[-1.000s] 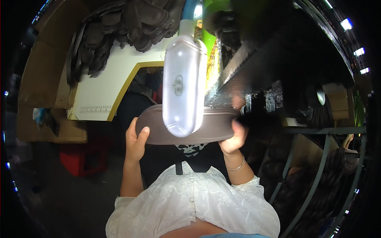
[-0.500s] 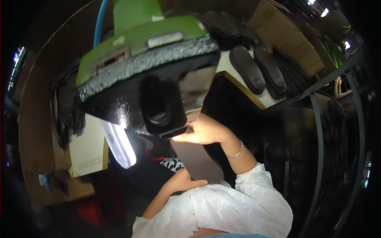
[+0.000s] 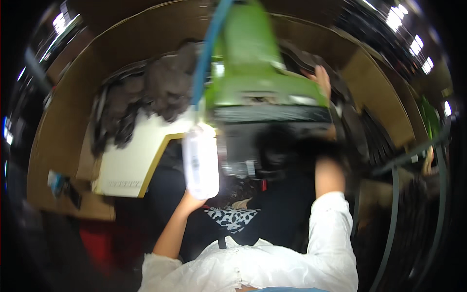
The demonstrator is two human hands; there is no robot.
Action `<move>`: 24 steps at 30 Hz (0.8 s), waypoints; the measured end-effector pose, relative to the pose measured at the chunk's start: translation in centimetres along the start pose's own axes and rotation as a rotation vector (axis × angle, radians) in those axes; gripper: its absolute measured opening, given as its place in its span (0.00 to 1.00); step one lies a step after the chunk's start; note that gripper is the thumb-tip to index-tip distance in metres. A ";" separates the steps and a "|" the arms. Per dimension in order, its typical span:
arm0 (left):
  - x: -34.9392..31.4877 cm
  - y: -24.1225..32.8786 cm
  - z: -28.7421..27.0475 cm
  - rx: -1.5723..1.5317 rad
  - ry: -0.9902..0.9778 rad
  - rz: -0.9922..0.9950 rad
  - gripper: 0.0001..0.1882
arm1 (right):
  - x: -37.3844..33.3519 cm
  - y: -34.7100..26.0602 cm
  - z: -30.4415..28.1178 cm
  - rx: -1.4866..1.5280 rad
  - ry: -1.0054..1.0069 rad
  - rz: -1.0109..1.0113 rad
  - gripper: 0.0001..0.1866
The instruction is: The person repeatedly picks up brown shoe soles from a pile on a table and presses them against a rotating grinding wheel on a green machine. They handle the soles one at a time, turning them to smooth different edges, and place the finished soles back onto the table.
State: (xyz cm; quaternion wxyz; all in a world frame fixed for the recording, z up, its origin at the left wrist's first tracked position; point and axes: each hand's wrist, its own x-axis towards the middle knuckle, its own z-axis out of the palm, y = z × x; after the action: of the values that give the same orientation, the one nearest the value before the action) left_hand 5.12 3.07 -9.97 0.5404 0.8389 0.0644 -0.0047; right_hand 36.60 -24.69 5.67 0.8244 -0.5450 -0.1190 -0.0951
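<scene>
A green machine head [image 3: 262,92] with a dark front fills the middle of the view. My right arm passes behind its dark lower part. Past its far right side, my right hand [image 3: 323,82] shows beside dark shoe insoles [image 3: 346,100]; its fingers look stretched out and apart, though blurred. My left hand [image 3: 196,200] is just below a bright white lamp [image 3: 201,163], which hides most of its fingers. Whether the left hand holds anything cannot be seen.
A cardboard enclosure [image 3: 63,112] curves around the work place. Piled dark insoles [image 3: 168,87] lie at the far left on a white board [image 3: 129,160] with a yellow edge. A blue hose [image 3: 208,53] runs beside the machine. Metal rails [image 3: 395,214] stand at the right.
The view has swung left. My right hand has left the insole I held near my lap and gone to the far right; my left hand has moved under the lamp. That insole no longer shows in my lap.
</scene>
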 end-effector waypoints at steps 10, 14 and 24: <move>14.7 -1.1 -18.5 0.255 1.308 0.158 0.36 | -19.9 10.6 -4.2 -0.846 -0.251 0.150 0.26; 15.9 2.7 -21.7 0.204 1.135 -0.171 0.37 | -25.7 7.5 0.6 -0.364 -0.144 0.602 0.18; 8.7 9.2 -19.4 0.168 1.361 0.442 0.15 | -28.1 13.3 -0.7 -0.405 -0.517 0.665 0.16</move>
State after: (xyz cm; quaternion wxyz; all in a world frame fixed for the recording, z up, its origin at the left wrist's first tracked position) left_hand 13.57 17.78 5.79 0.3024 0.6879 0.2149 0.6238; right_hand 13.66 -19.39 -14.70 0.6304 -0.7095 -0.1183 0.2919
